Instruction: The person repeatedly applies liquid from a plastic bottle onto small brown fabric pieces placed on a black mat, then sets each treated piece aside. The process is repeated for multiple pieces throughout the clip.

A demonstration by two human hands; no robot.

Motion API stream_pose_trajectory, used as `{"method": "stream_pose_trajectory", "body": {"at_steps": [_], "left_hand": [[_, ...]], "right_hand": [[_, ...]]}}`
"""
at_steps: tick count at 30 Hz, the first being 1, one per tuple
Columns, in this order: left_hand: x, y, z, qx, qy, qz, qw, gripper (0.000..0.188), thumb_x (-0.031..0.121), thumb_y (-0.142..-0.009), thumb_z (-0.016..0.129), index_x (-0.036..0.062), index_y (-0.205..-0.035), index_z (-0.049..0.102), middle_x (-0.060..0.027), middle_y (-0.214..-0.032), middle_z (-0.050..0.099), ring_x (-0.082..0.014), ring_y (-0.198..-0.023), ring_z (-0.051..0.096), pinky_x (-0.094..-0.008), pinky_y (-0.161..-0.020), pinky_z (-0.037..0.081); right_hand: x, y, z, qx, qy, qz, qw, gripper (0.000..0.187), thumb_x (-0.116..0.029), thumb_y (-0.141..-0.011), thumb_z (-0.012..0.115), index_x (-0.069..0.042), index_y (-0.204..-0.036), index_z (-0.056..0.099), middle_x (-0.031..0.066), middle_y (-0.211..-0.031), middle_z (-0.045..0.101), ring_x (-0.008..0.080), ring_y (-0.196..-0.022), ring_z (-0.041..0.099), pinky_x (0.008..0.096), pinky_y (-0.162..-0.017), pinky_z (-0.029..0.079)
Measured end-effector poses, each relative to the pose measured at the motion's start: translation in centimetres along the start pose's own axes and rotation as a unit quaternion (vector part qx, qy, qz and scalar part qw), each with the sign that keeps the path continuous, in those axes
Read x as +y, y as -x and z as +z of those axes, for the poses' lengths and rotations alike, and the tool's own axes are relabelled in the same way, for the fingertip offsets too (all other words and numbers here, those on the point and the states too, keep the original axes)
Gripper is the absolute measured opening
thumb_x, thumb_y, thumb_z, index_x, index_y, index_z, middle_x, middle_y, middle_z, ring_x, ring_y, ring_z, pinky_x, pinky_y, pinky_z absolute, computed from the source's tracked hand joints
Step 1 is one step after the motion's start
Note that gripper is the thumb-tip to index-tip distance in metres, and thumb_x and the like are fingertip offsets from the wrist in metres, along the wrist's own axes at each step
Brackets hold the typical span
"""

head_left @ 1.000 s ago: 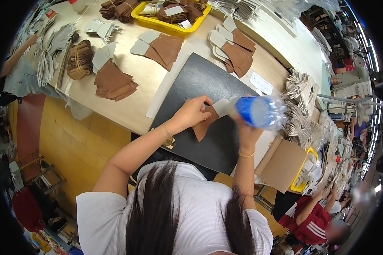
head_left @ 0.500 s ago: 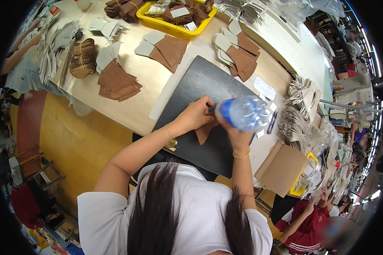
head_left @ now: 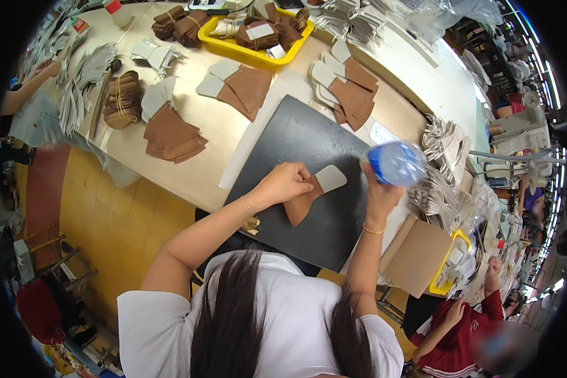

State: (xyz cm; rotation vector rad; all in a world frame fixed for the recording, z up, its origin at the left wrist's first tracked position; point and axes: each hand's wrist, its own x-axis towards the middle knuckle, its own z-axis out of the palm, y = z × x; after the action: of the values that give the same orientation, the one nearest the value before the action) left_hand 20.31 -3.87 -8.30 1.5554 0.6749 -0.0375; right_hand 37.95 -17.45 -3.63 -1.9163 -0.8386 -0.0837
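Note:
My left hand [head_left: 285,184] pinches a brown leather piece [head_left: 300,206] with a pale tongue-shaped end, which lies on the black board [head_left: 290,138]. My right hand [head_left: 383,200] is wrapped round a clear plastic bottle [head_left: 399,164] with a blue band. It holds the bottle raised and tilted over the board's right edge, apart from the leather piece. Part of the bottle is blurred, and its far end hides what lies behind it.
Fanned brown-and-pale leather pieces [head_left: 173,135] lie beyond the board, with more [head_left: 236,91] beside them. A yellow tray [head_left: 258,53] holds bundled pieces. At right are pale stacks [head_left: 444,145] and a cardboard piece [head_left: 417,257]. A person in red [head_left: 453,340] sits at lower right.
My right hand has moved right with the bottle, away from the leather piece, whose pale end now shows. My left hand keeps its pinch, nearly in the same place.

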Motion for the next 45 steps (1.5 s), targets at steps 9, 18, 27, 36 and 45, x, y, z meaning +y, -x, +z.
{"method": "stream_pose_trajectory", "body": {"at_steps": [9,18,27,36,45], "left_hand": [[5.8,-3.4,-0.6,-0.115,0.501,-0.055,0.856,0.036,0.003,-0.094,0.048,0.0019,-0.129,0.04,-0.0129,-0.123,0.053,-0.022,-0.112,0.056,-0.0373,-0.096,0.047],[11.0,-18.0,0.2,0.116,0.637,0.096,0.756,0.06,0.008,-0.093,0.055,0.0129,-0.14,0.018,-0.0193,-0.133,0.04,-0.0313,-0.12,0.047,-0.0493,-0.098,0.044],[5.4,-5.1,-0.8,-0.149,0.494,-0.025,0.856,0.051,0.024,-0.09,0.064,0.012,-0.133,0.039,-0.0129,-0.112,0.056,-0.0244,-0.1,0.058,-0.0367,-0.086,0.047],[-4.6,7.0,-17.9,0.62,-0.193,0.064,0.757,0.033,0.019,-0.079,0.073,-0.0019,-0.096,0.054,-0.0152,-0.086,0.057,-0.0297,-0.078,0.055,-0.0381,-0.072,0.046],[-5.6,8.3,-19.6,0.647,-0.08,-0.039,0.757,0.045,0.021,-0.075,0.077,-0.0027,-0.105,0.053,-0.0129,-0.082,0.055,-0.0268,-0.076,0.054,-0.0377,-0.07,0.045]], "right_hand": [[1.8,1.3,-4.2,0.12,-0.243,0.078,0.959,0.072,-0.016,-0.074,0.081,0.004,-0.13,0.041,0.0207,-0.125,0.056,0.0273,-0.114,0.055,0.0401,-0.099,0.045],[1.0,1.7,-5.1,0.093,-0.234,0.021,0.968,0.068,-0.021,-0.079,0.076,0.006,-0.13,0.041,0.0211,-0.124,0.056,0.0295,-0.115,0.055,0.0416,-0.1,0.044],[1.6,1.7,-5.8,0.075,-0.167,0.027,0.983,0.063,-0.029,-0.083,0.073,0.007,-0.126,0.046,0.0155,-0.122,0.059,0.0237,-0.109,0.058,0.0352,-0.096,0.046],[0.1,1.5,-3.0,0.007,-0.23,0.003,0.973,0.075,-0.036,-0.081,0.074,0.008,-0.132,0.039,0.0219,-0.126,0.055,0.0304,-0.113,0.055,0.0415,-0.098,0.045],[-1.4,1.7,-2.0,-0.021,-0.258,-0.002,0.966,0.081,-0.041,-0.075,0.078,0.008,-0.128,0.043,0.0208,-0.125,0.056,0.0295,-0.111,0.056,0.041,-0.096,0.046]]}}
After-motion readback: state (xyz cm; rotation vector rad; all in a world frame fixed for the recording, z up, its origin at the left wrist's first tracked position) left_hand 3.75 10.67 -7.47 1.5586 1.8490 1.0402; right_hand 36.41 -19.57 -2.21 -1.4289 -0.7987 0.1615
